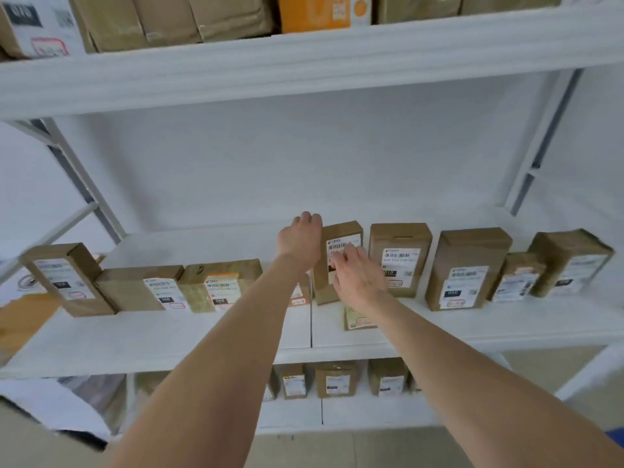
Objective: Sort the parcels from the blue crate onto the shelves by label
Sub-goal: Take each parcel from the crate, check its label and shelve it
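Observation:
A brown parcel (341, 231) with a white barcode label stands upright on the middle shelf (169, 339). My left hand (300, 238) is against its upper left edge with the fingers curled round that edge. In front of the label, my right hand (358, 276) has loosely spread fingers touching the parcel's face. More labelled brown parcels stand in a row on both sides, such as one (400, 258) just to the right and one (219, 285) to the left. A small flat parcel (358, 321) lies on the shelf under my right wrist.
The upper shelf (304, 62) carries brown parcels and an orange box (314, 11). Several small parcels (336, 380) stand on the lower shelf. A blue corner (616, 440) shows at the bottom right. White uprights frame the shelving on both sides.

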{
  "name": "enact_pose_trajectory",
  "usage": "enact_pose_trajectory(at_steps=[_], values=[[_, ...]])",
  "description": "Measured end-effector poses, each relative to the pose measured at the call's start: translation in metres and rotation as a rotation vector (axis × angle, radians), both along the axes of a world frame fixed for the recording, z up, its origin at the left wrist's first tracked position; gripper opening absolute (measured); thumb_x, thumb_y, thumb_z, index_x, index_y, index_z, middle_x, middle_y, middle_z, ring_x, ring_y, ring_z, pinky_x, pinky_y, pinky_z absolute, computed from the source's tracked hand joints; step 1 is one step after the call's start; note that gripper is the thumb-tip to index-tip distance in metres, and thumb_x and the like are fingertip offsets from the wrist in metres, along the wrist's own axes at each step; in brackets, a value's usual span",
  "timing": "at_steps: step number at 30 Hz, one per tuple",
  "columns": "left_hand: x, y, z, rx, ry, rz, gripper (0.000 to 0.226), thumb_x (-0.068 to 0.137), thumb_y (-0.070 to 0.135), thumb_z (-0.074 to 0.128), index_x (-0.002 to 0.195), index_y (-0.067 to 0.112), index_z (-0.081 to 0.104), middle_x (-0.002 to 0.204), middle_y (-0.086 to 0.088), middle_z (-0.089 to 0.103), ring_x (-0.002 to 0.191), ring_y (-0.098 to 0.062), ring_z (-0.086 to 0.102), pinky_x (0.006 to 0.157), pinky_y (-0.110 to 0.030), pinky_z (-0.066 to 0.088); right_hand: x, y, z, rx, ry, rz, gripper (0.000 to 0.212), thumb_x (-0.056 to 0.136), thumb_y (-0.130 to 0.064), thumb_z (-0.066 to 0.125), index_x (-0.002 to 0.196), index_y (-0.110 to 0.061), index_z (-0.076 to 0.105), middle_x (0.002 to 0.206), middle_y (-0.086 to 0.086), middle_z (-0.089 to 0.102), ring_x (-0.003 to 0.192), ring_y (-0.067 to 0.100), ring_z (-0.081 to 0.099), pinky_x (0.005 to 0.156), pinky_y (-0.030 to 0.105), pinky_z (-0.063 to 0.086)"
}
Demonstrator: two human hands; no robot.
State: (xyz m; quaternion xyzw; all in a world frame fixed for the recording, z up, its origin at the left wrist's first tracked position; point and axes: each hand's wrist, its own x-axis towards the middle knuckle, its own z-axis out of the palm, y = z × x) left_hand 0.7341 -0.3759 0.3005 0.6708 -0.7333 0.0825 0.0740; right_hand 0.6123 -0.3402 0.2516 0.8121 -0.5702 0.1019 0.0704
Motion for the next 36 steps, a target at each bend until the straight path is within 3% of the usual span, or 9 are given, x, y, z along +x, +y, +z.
enact_pose_trajectory(at_steps=[8, 14, 19, 22, 25, 27, 36], values=[[-0.036, 0.012, 0.003, 0.035, -0.105, 0.056, 0.05, 0.085, 0.003, 0.057, 0.131, 0.01, 0.04, 0.128, -0.008, 0.042, 0.118, -0.024, 0.045, 0.075, -0.031, 0.041, -0.066, -0.015, 0.01, 0.008, -0.037, -0.089, 0.042, 0.093, -0.018, 0.049, 0.134, -0.014, 0.043, 0.126, 0.009, 0.045, 0.115, 0.024, 0.043, 0.094, 0.033, 0.042], [-0.014, -0.01, 0.011, 0.113, -0.057, 0.122, 0.059, 0.086, 0.001, 0.053, 0.14, 0.017, 0.035, 0.139, -0.003, 0.039, 0.128, -0.022, 0.038, 0.092, -0.035, 0.044, -0.052, -0.035, 0.019, -0.028, -0.045, -0.013, 0.046, 0.091, -0.022, 0.053, 0.135, -0.015, 0.043, 0.133, 0.009, 0.041, 0.123, 0.027, 0.038, 0.1, 0.037, 0.037], [-0.026, -0.036, 0.004, 0.227, -0.032, -0.008, 0.081, 0.084, 0.021, 0.068, 0.148, 0.018, 0.019, 0.148, -0.004, 0.032, 0.138, -0.022, 0.03, 0.106, -0.038, 0.035, -0.062, -0.063, 0.038, 0.066, -0.018, -0.124, 0.072, 0.088, -0.033, 0.063, 0.148, -0.022, 0.024, 0.154, 0.008, 0.022, 0.145, 0.03, 0.012, 0.116, 0.043, 0.02], [-0.042, -0.047, -0.009, 0.264, -0.104, -0.054, 0.076, 0.086, 0.021, 0.065, 0.148, 0.017, 0.021, 0.146, -0.005, 0.036, 0.134, -0.025, 0.037, 0.101, -0.039, 0.038, -0.07, -0.076, 0.037, 0.224, 0.058, -0.201, 0.08, 0.086, -0.031, 0.065, 0.151, -0.021, 0.019, 0.157, 0.006, 0.018, 0.147, 0.034, 0.003, 0.118, 0.048, 0.013], [-0.043, -0.053, -0.012, 0.241, -0.128, -0.04, 0.057, 0.091, 0.005, 0.051, 0.143, 0.02, 0.033, 0.134, -0.006, 0.042, 0.124, -0.026, 0.044, 0.083, -0.037, 0.044, -0.075, -0.078, 0.03, 0.265, 0.091, -0.217, 0.062, 0.09, -0.015, 0.053, 0.147, -0.017, 0.028, 0.151, 0.006, 0.029, 0.142, 0.033, 0.021, 0.113, 0.048, 0.026], [-0.037, -0.057, -0.01, 0.239, -0.123, -0.05, 0.056, 0.091, 0.001, 0.048, 0.141, 0.022, 0.036, 0.131, -0.006, 0.043, 0.121, -0.027, 0.045, 0.078, -0.036, 0.043, -0.078, -0.076, 0.029, 0.248, 0.085, -0.212, 0.06, 0.09, -0.007, 0.051, 0.145, -0.015, 0.03, 0.145, 0.008, 0.036, 0.134, 0.031, 0.033, 0.106, 0.044, 0.036], [-0.036, -0.055, -0.009, 0.254, -0.116, -0.029, 0.063, 0.088, -0.006, 0.048, 0.142, 0.024, 0.034, 0.132, -0.005, 0.042, 0.12, -0.026, 0.048, 0.08, -0.035, 0.044, -0.081, -0.077, 0.025, 0.173, 0.092, -0.183, 0.061, 0.085, -0.001, 0.055, 0.141, -0.014, 0.034, 0.137, 0.009, 0.04, 0.124, 0.03, 0.042, 0.096, 0.04, 0.039]])
